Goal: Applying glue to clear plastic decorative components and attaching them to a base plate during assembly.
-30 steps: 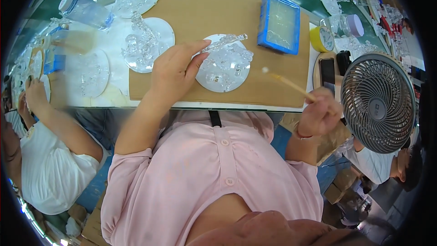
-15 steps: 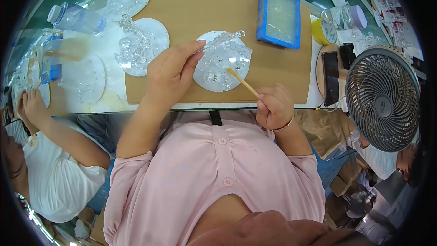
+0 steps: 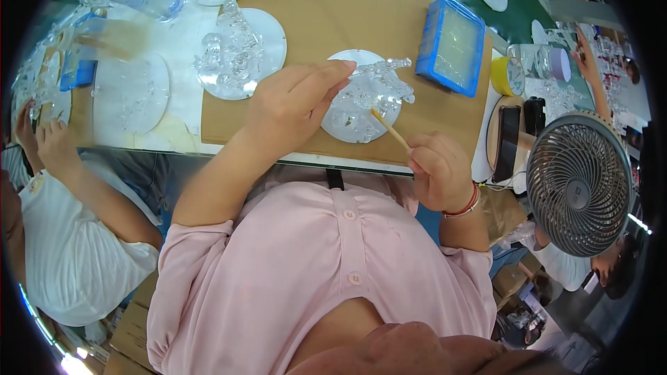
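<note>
My left hand (image 3: 295,101) pinches a clear plastic figure (image 3: 383,76) with an uneven, branching shape. The figure is tilted over the upper right part of a round white disc (image 3: 342,125) lying on the brown cardboard. Held in the closed fingers of my right hand (image 3: 442,170) is a thin wooden stick (image 3: 392,131). Its tip reaches the disc just below the figure; whether it touches, I cannot tell. My left fingertips partly hide where they grip the figure.
Beyond the disc stands a blue-rimmed tray (image 3: 453,45) on the cardboard (image 3: 313,21). More clear figures on white discs (image 3: 267,38) lie to the left. A yellow roll (image 3: 507,75), a phone (image 3: 508,135) and a fan (image 3: 580,184) are at the right. A co-worker's hands (image 3: 52,142) work at far left.
The whole view has shifted, so table items appear lower and further right. The clear figure now sits further toward the disc's right side. Both hands keep their holds.
</note>
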`<state>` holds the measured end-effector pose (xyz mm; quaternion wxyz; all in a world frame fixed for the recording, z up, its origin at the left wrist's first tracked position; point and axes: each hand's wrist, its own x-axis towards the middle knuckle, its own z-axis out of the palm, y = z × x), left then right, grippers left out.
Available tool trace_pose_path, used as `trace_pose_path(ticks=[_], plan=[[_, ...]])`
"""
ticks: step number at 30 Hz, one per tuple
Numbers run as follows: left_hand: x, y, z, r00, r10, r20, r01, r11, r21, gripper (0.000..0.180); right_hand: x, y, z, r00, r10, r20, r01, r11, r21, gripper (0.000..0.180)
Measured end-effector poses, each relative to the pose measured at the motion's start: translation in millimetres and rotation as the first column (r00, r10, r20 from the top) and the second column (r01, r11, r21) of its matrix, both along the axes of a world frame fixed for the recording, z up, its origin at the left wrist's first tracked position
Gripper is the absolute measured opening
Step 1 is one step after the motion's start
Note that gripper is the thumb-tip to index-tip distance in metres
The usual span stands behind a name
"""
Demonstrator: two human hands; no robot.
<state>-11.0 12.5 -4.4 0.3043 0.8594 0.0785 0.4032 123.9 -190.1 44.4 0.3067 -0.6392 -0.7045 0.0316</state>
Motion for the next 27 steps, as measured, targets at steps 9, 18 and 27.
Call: trace_pose_path(ticks=[9,18,27], plan=[[0.1,-0.4,-1.2,0.999,-0.004,0.036,0.005,1.000,-0.028,0.026,3.4,-14.9,-17.7,0.940,-0.175,-0.294,0.160,0.984,-0.076,0.010],[-1.4,0.4,-6.6,0.998,-0.050,0.049,0.052,0.998,-0.040,0.032,-8.3,-31.1,-23.0,0.956,-0.186,-0.228,0.175,0.982,-0.066,0.012],[-6.4,0.7,-2.9,0.997,-0.069,-0.034,0.068,0.997,-0.041,0.033,6.0,15.1,-2.6,0.964,-0.059,-0.260,0.023,0.990,-0.141,0.008]])
